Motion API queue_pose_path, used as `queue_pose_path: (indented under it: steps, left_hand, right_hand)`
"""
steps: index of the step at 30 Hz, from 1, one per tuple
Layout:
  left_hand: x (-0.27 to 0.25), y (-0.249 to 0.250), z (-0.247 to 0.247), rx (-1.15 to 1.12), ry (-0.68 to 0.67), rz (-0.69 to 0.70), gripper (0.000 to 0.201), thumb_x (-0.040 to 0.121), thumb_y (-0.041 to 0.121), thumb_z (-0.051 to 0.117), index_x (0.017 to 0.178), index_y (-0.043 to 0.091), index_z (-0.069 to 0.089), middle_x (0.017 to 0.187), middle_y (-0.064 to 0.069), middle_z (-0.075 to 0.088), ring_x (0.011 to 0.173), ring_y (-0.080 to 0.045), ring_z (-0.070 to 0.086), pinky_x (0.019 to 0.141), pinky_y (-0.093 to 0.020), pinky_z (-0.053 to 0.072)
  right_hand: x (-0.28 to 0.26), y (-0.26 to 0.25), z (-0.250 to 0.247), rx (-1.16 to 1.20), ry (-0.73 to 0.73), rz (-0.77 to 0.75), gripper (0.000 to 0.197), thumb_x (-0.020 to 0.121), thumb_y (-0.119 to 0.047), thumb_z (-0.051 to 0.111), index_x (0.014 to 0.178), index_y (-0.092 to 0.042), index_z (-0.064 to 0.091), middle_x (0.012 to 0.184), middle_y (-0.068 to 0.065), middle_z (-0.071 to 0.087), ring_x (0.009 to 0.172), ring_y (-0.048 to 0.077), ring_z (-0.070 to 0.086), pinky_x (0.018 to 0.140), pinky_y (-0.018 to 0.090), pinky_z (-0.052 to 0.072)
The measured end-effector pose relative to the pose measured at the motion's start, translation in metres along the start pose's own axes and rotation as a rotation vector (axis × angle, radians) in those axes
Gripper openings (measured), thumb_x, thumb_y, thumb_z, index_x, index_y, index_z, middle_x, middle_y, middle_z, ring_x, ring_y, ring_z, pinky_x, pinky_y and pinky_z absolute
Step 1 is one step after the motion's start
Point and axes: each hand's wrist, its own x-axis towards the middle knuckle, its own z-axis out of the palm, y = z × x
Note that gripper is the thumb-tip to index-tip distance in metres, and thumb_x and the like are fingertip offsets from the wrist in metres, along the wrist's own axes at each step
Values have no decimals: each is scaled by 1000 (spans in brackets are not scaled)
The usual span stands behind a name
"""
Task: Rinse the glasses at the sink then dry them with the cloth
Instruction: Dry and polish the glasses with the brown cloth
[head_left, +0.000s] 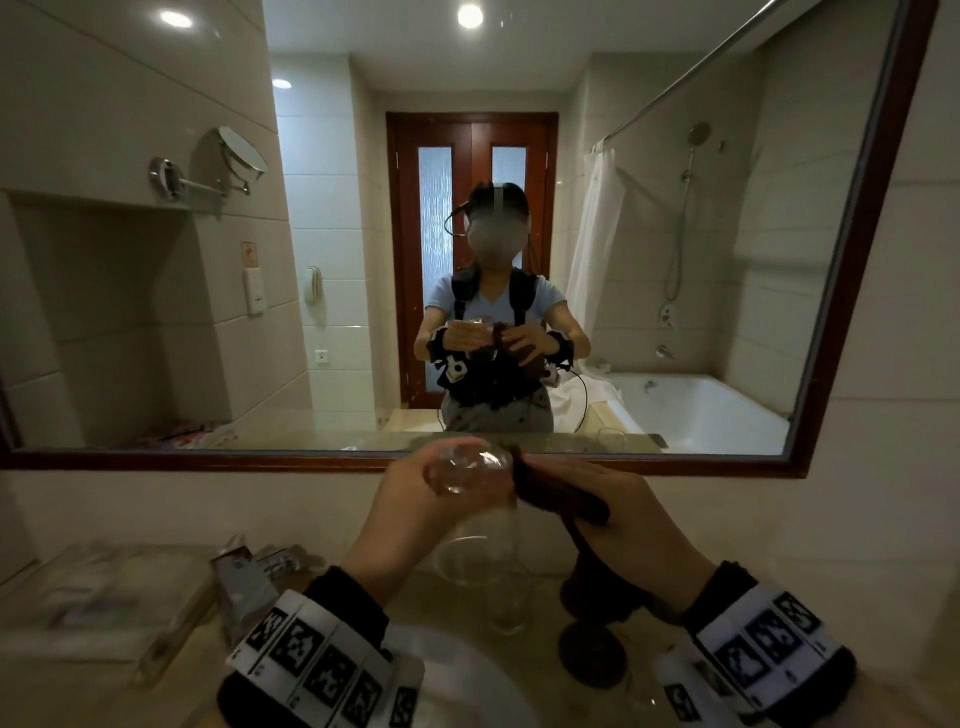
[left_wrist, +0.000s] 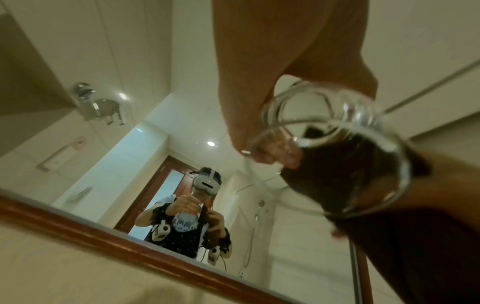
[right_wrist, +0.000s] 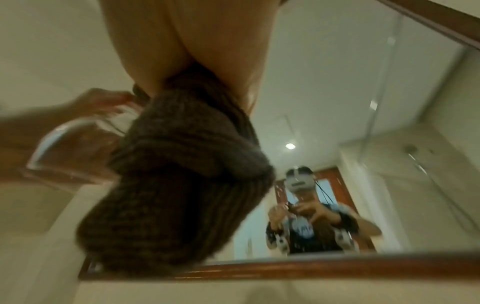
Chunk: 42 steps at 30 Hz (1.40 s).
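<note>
Above the white sink basin (head_left: 467, 670), my left hand (head_left: 410, 499) grips the clear drinking glass (head_left: 470, 470) by its base, while my right hand (head_left: 613, 509) clutches the dark brown knitted cloth (head_left: 563, 501) against its side. I would turn the glass slowly, pressing lightly so nothing slips.

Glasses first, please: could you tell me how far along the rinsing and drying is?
In hand: the left hand holds a glass while the right hand works the brown cloth into it. Another glass waits behind the sink; whether it is rinsed is unclear.
</note>
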Motion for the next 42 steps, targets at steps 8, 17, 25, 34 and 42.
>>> queue_pose_path:
  steps: [8,17,25,34,42]
  left_hand:
    - [19,37,19,-530,220,-69,66,69,64,52,110,14,63,105,-5,70,98,-21,65,84,-35,52]
    - [14,10,21,-303,97,-87,55,76,22,72,125,24,46,106,1,69,88,-4,68,64,-15,53]
    - [19,12,-8,383,-308,127,70,67,24,81,123,40,42,101,5,66,89,-1,63,72,-7,50]
    - [7,0,34,140,45,200,56,62,20,84,99,23,43,99,12,56,89,-1,62,66,-12,53]
    - [-3,-9,73,23,29,276,63,57,28,85,100,41,40,114,8,58,102,-6,60,78,-11,51]
  right_hand:
    - [16,-22,13,1073,138,847,32,82,7,50,112,0,55,101,28,66,88,45,65,87,54,51]
    - [25,-28,4,1213,102,827,47,60,-9,53,104,7,57,105,23,60,96,31,59,78,34,49]
    - [25,-24,3,1061,19,893,22,80,10,39,69,-2,53,59,7,61,53,15,61,50,23,49]
    - [7,-21,1,1173,95,1014,14,77,-2,40,87,-2,50,77,11,53,72,24,53,65,30,43]
    - [-17,-20,-9,1114,263,1159,9,60,-13,52,63,-11,44,65,7,41,56,19,44,55,29,38]
